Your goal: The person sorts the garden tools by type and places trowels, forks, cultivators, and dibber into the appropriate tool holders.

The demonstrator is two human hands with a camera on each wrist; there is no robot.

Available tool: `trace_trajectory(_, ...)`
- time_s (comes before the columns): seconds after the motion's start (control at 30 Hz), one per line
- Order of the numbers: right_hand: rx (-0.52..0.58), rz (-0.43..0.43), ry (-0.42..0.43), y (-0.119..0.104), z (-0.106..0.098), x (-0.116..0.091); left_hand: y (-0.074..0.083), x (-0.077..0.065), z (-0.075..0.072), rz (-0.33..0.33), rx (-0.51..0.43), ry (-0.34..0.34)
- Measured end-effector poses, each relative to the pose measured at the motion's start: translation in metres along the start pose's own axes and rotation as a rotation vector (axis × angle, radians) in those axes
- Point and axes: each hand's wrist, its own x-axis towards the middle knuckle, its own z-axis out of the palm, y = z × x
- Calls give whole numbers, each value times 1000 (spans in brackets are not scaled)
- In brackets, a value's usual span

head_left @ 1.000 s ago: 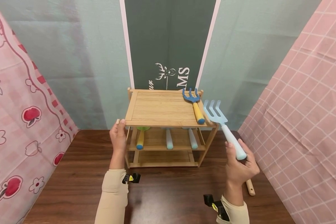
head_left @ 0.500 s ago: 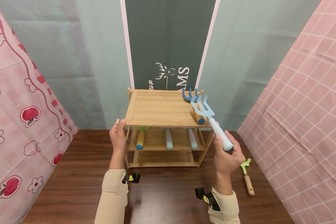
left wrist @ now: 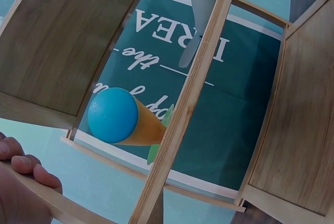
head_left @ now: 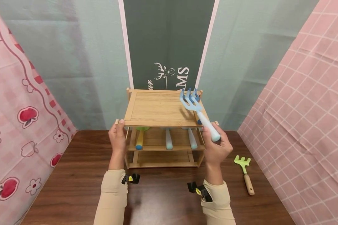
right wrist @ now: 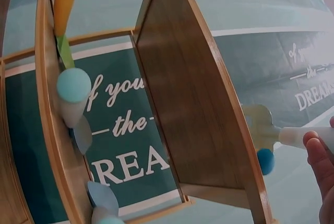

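Note:
My left hand [head_left: 117, 140] grips the front left corner of a three-tier wooden shelf rack [head_left: 157, 109]; in the left wrist view its fingers [left wrist: 47, 177] curl over the wood. My right hand [head_left: 217, 150] holds a light blue hand rake [head_left: 207, 124] by its pale handle, tines pointing away, over the right end of the top tier. Below it lies a blue hand rake [head_left: 198, 120] with a yellow handle, mostly hidden behind the held one in the head view. In the right wrist view, thumb and fingers [right wrist: 318, 156] pinch the pale handle's end.
On the middle tier lie a yellow-handled tool [head_left: 139, 140] with a green head and two pale-handled tools, one central [head_left: 169, 140], one right [head_left: 192, 139]. A green hand rake [head_left: 243, 162] with a wooden handle lies on the brown table [head_left: 163, 200] at right. Curtains surround the table.
My right hand has carried the light blue hand rake leftward, from beside the rack to over the top tier's right end. The green rake has come into view. My left hand keeps its grip.

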Motion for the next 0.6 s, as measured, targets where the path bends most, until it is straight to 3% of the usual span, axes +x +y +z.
trace_trajectory(0.17, 9, 1, -50, -6, 13, 2, -1, 1, 0, 19, -11, 3)
trace_trajectory(0.3, -68, -29, -81, -15, 26, 4, -1, 1, 0, 27, -7, 5)
trace_trajectory(0.5, -211, -66, -83, 5, 33, 1, -1, 0, -1, 6, 20, 4)
trace_trajectory(0.6, -261, -65, -126, 12, 37, 1, -1, 0, -1, 10, 27, 4)
